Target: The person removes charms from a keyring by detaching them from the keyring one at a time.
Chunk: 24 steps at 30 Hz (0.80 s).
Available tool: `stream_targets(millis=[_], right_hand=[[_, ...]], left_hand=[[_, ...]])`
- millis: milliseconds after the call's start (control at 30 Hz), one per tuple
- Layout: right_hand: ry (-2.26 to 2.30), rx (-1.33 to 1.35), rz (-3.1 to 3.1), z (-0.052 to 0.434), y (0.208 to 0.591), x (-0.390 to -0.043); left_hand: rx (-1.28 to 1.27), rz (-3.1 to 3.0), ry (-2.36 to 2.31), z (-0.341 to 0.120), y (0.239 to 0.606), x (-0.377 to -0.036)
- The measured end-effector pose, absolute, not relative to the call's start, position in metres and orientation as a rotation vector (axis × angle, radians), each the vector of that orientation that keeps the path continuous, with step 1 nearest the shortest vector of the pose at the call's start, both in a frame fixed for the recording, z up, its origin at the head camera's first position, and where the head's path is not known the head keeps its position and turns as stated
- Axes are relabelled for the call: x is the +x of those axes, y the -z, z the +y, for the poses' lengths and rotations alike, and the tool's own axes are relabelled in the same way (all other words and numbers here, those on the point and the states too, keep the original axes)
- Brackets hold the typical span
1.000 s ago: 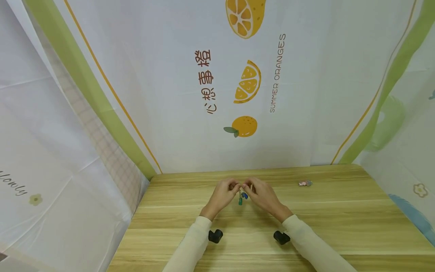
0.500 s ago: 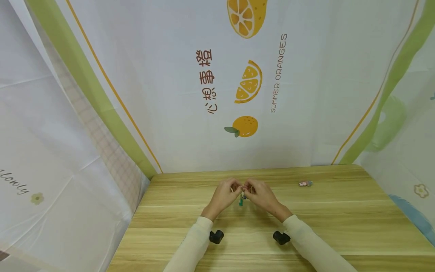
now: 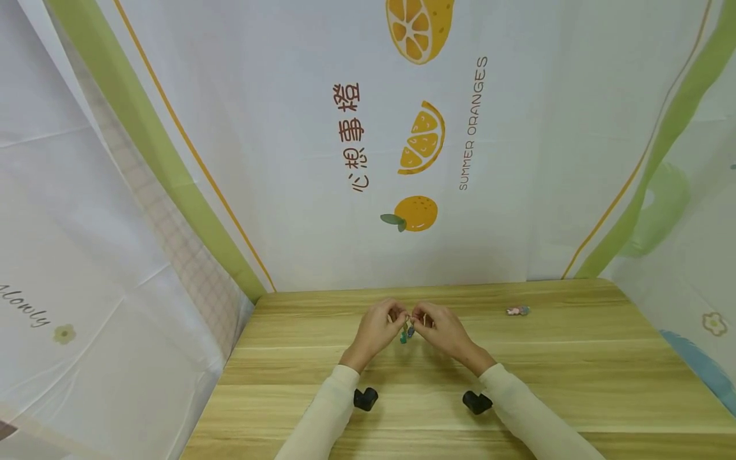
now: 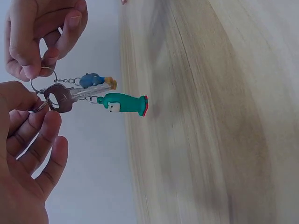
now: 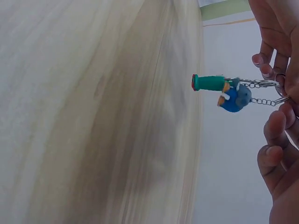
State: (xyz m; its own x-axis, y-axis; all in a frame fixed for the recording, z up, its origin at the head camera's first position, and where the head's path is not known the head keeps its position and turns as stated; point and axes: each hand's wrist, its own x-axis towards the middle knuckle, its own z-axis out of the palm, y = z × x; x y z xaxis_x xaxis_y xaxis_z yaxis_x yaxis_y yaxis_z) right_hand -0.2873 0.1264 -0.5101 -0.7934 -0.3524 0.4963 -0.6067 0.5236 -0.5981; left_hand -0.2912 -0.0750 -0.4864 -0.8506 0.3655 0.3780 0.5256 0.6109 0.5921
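Observation:
Over the wooden table, my left hand (image 3: 379, 329) and right hand (image 3: 439, 327) meet, fingertips close together. In the left wrist view, my left fingers pinch a metal key ring (image 4: 39, 106) carrying a green figure charm (image 4: 122, 103) on a short chain. My right fingers pinch another thin key ring (image 4: 44, 74), from which a blue figure charm (image 4: 91, 80) hangs by its chain. A key (image 4: 63, 97) hangs at the two rings, its blade between the charms; I cannot tell which ring passes through its hole. The right wrist view shows the blue charm in front of the green one.
A small pink and grey figure charm (image 3: 517, 310) lies on the wooden table (image 3: 420, 409) to the right of the hands. Black pieces (image 3: 365, 399) stick out beside both sleeves. A white printed curtain (image 3: 322, 243) hangs behind the table's far edge.
The hands stay nearly in place, with small finger movements. The green charm has shifted slightly left, and the blue charm, mostly hidden half a second ago, shows again beside it.

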Motion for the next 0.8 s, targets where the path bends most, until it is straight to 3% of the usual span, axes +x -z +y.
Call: stream_targets(millis=[800], right_hand=[[-1.142, 0.648, -2.563, 0.1241, 0.5072, -0.2865]], left_hand=[[-0.792, -2.574, 1.117, -0.0721, 0.4864, -0.2898]])
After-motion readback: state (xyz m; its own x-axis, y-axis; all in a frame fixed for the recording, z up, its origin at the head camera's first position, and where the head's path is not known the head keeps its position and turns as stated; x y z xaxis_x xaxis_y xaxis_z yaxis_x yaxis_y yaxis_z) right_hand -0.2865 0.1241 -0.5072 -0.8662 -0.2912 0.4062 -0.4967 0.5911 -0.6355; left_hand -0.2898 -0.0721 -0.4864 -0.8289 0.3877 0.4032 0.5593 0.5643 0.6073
